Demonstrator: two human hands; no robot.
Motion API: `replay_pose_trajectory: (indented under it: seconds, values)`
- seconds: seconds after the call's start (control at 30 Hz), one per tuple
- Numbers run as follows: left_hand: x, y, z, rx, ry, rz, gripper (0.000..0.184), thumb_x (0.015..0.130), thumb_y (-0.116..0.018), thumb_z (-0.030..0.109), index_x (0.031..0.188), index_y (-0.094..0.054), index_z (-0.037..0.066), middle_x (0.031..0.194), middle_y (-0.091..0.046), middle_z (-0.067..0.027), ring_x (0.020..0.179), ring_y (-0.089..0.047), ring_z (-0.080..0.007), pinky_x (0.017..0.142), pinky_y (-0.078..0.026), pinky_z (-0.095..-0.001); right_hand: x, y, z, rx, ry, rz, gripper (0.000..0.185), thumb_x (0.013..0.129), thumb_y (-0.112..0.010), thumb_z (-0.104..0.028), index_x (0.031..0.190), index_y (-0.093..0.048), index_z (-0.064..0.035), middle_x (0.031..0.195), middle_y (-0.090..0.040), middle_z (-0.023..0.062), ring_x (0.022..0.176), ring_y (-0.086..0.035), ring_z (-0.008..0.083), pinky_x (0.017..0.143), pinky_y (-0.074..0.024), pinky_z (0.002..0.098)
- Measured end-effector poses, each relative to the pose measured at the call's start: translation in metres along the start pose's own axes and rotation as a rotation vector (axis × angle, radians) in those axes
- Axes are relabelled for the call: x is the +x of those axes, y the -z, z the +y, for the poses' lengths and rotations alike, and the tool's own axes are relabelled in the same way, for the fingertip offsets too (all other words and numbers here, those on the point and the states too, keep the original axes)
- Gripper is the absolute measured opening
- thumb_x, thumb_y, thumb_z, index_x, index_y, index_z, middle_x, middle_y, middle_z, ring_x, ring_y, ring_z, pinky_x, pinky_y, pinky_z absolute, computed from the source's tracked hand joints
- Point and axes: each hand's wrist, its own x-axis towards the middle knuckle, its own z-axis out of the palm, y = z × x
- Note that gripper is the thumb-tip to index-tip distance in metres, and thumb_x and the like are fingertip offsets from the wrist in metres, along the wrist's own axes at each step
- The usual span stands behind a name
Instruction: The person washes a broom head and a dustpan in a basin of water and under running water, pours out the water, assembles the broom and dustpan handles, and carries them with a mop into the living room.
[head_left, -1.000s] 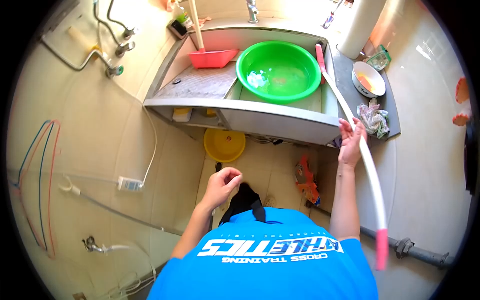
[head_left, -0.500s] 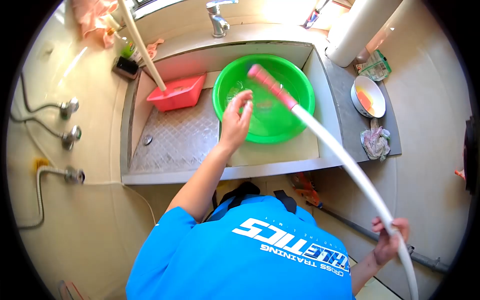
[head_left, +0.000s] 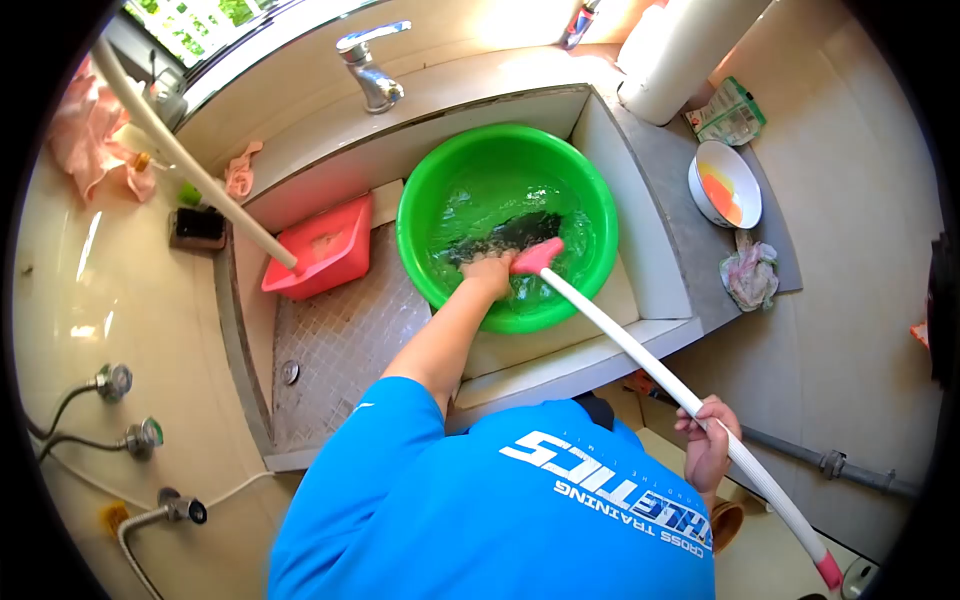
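A long white pole with pink ends runs from the basin down to the lower right. My right hand is closed around its shaft. The pole's wide pink head and a dark brush-like part lie in the water of the green basin. My left hand reaches into the basin beside the pink head, its fingers at the dark part and partly under water; what they grip is hidden.
The basin stands in a sink beside a pink dustpan with a long handle. A faucet rises behind. On the right ledge are a bowl, a crumpled bag and a green packet.
The pole's head has come down into the basin, and the dark part now shows in the water. My left hand has moved down into the water. The view has shifted and turned over the sink.
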Motion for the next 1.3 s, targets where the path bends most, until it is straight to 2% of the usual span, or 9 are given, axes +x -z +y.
replay_pose_trajectory:
  seconds: [0.1,0.27,0.33,0.47,0.73,0.8,0.97,1.1,1.3]
  values:
    - [0.009,0.015,-0.002,0.119,0.053,0.051,0.065,0.070,-0.069,0.035,0.126,-0.039,0.025,0.133,-0.037,-0.0139,0.120,-0.038,-0.0365,0.091,-0.035,-0.0570,-0.021,0.017,0.010,-0.050,0.014,-0.041,0.028,0.078,-0.049,-0.020,0.088,-0.055,0.0051,0.075,-0.051,0.0109,0.073,-0.054,0.0195,0.061,-0.0462,0.0285]
    - [0.019,0.010,-0.004,0.162,-0.121,0.139,0.058,0.073,-0.064,0.027,0.126,-0.040,0.024,0.125,-0.043,-0.0122,0.113,-0.043,-0.0344,0.085,-0.039,-0.0541,-0.035,-0.018,-0.019,-0.350,-0.927,0.199,0.026,0.082,-0.053,-0.015,0.098,-0.057,0.0043,0.084,-0.056,0.0108,0.074,-0.057,0.0174,0.061,-0.0472,0.0255]
    - [0.010,0.006,0.006,0.197,-0.224,0.266,0.052,0.071,-0.062,0.017,0.121,-0.046,0.023,0.118,-0.049,-0.0097,0.105,-0.050,-0.0297,0.079,-0.042,-0.0481,-0.044,0.005,-0.013,-0.789,-0.127,-0.257,0.022,0.077,-0.054,-0.001,0.099,-0.057,0.0020,0.097,-0.057,0.0120,0.076,-0.057,0.0170,0.066,-0.0463,0.0256]
    - [-0.018,0.018,0.026,0.186,-0.344,0.440,0.038,0.070,-0.060,0.015,0.108,-0.056,0.019,0.106,-0.058,-0.0062,0.085,-0.058,-0.0218,0.069,-0.045,-0.0384,0.022,-0.038,-0.019,-1.530,0.308,-0.214,0.050,0.072,-0.064,-0.005,0.118,-0.045,0.0007,0.111,-0.049,0.0202,0.097,-0.052,0.0357,0.083,-0.0436,0.0394]
    - [-0.060,0.103,0.006,0.015,-0.371,0.717,0.050,0.061,-0.073,0.039,0.104,-0.060,0.018,0.115,-0.053,-0.0096,0.114,-0.043,-0.0301,0.093,-0.034,-0.0459,0.087,-0.049,0.032,-0.979,-0.204,-0.753,0.042,0.079,-0.060,-0.011,0.117,-0.044,-0.0027,0.072,-0.053,0.0129,0.064,-0.055,0.0262,0.061,-0.0471,0.0345]
    - [-0.034,0.101,-0.030,-0.427,-0.323,0.915,0.055,0.067,-0.069,0.047,0.111,-0.056,0.017,0.121,-0.048,-0.0123,0.118,-0.038,-0.0358,0.098,-0.030,-0.0508,0.092,-0.065,0.004,-0.553,-0.756,-0.635,0.026,0.088,-0.050,-0.018,0.109,-0.048,-0.0040,0.065,-0.045,0.0016,0.046,-0.041,0.0089,0.039,-0.0321,0.0209]
    - [0.014,0.052,-0.043,-1.568,-0.145,0.373,0.059,0.081,-0.061,0.043,0.128,-0.044,0.011,0.121,-0.052,-0.0157,0.111,-0.049,-0.0207,0.093,-0.038,-0.0314,0.095,-0.073,0.013,-0.060,-1.233,-0.722,0.028,0.094,-0.039,-0.025,0.110,-0.047,-0.0044,0.062,-0.037,-0.0006,0.042,-0.030,0.0038,0.033,-0.0204,0.0168]
    - [0.032,0.043,-0.020,-0.906,0.063,0.565,0.029,0.083,-0.057,0.032,0.086,-0.061,0.004,0.071,-0.061,-0.0163,0.066,-0.059,-0.0301,0.062,-0.045,-0.0371,0.106,-0.086,0.043,-0.012,-1.232,-0.781,0.032,0.094,-0.039,-0.022,0.122,-0.042,-0.0073,0.063,-0.039,0.0008,0.043,-0.030,0.0044,0.035,-0.0228,0.0158]
    - [0.071,-0.001,-0.062,-0.742,0.280,0.599,0.026,0.086,-0.051,0.024,0.104,-0.056,0.005,0.093,-0.062,-0.0173,0.086,-0.060,-0.0331,0.072,-0.047,-0.0412,0.142,-0.131,0.081,-0.080,-1.088,-0.572,0.044,0.093,-0.041,-0.020,0.135,-0.028,-0.0210,0.068,-0.043,0.0036,0.047,-0.033,0.0060,0.038,-0.0255,0.0168]
